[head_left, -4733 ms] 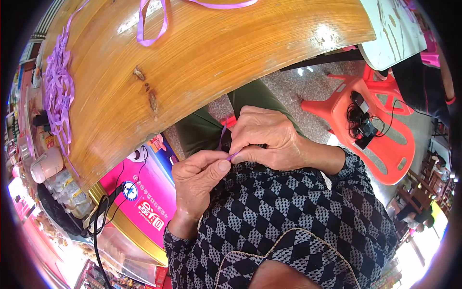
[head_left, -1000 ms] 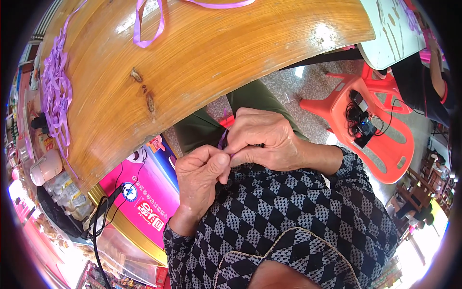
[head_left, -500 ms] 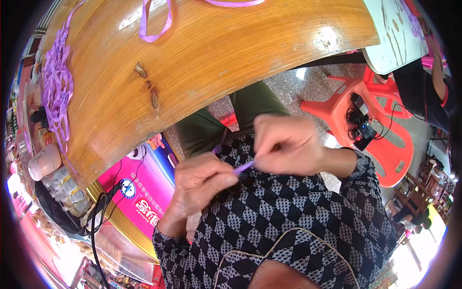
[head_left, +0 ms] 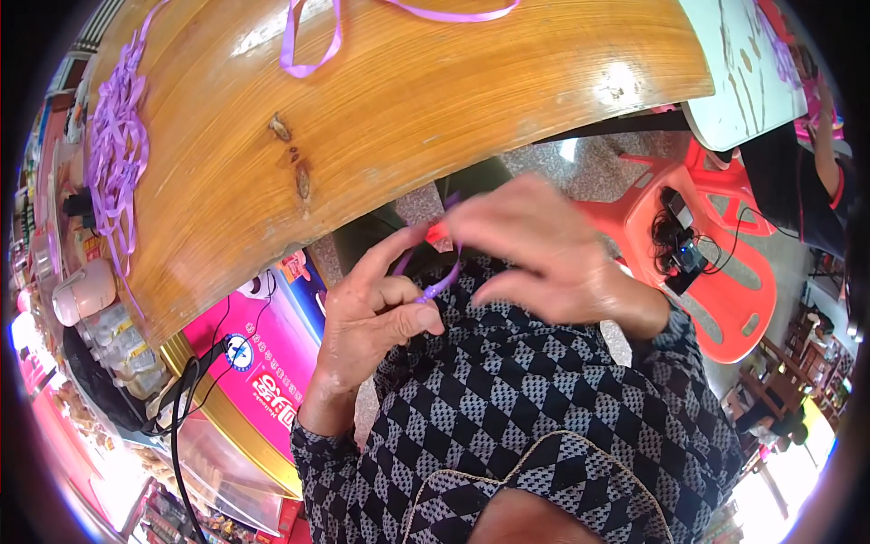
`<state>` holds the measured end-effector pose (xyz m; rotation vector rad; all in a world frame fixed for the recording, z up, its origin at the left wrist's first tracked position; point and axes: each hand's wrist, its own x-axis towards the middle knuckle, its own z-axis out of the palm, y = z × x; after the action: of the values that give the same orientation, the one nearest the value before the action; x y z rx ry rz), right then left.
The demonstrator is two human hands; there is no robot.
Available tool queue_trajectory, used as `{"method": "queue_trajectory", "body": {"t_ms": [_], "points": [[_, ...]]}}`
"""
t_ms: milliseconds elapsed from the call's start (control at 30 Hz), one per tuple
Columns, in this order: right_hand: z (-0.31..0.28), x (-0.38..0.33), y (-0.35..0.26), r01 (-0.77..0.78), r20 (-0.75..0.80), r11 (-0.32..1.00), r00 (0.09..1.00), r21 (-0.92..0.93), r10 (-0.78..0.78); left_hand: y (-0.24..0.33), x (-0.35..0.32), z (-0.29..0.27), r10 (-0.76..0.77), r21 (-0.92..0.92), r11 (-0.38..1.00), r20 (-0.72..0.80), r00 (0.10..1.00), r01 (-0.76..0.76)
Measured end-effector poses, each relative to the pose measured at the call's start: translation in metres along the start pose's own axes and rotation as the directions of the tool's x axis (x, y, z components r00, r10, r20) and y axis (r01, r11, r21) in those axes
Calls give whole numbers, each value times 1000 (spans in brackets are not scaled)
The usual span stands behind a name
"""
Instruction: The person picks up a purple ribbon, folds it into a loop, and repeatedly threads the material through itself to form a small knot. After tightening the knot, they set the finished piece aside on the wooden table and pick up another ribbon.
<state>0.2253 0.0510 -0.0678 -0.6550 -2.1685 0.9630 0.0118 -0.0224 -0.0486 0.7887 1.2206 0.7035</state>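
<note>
A narrow purple ribbon (head_left: pixel 441 285) curves up between my two hands, above my lap. My left hand (head_left: pixel 373 304) pinches its braided-looking end between thumb and bent finger, while the index finger points up. My right hand (head_left: pixel 544 254) is held close by on the right, thumb and fingers apart and smeared by motion. The ribbon passes near its fingertips; whether they touch it I cannot tell. Part of the strip hangs down behind the hands toward my knees.
On the wooden table (head_left: pixel 435 109) lie a ribbon loop (head_left: pixel 313 70) and, at the left, a tangled purple ribbon heap (head_left: pixel 118 154). A red plastic stool (head_left: pixel 725 299) at the right bears a black device with cables (head_left: pixel 680 245). A pink box (head_left: pixel 263 363) stands left of me. Another person (head_left: pixel 797 177) is at the far right.
My right hand has opened from its pinch and lifted slightly. The ribbon, earlier taut between both hands, now curves loosely. My left index finger has risen.
</note>
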Motion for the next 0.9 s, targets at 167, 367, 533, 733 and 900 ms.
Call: {"method": "queue_trajectory", "body": {"t_ms": [167, 367, 533, 733, 900], "points": [[41, 5, 2, 130, -68, 951, 991, 281, -115, 1, 1, 3, 8, -213, 977, 30, 1000, -2], [39, -3, -1, 265, -92, 949, 955, -174, -283, -6, -1, 7, -38, -57, 997, 65, 997, 42], [-25, 0, 0, -29, 206, 919, 971, -392, 118, -3, -17, -21, -86, 112, 991, 48, 995, 80], [-94, -62, 67, -579, -347, 814, 753, 55, 559, -37, -39, -109, 2, 185, 982, -148, 989, 25], [-135, -108, 116, -687, -462, 689, 701, -232, 543, -69, -70, -170, 138, 318, 948, -479, 867, 25]]}}
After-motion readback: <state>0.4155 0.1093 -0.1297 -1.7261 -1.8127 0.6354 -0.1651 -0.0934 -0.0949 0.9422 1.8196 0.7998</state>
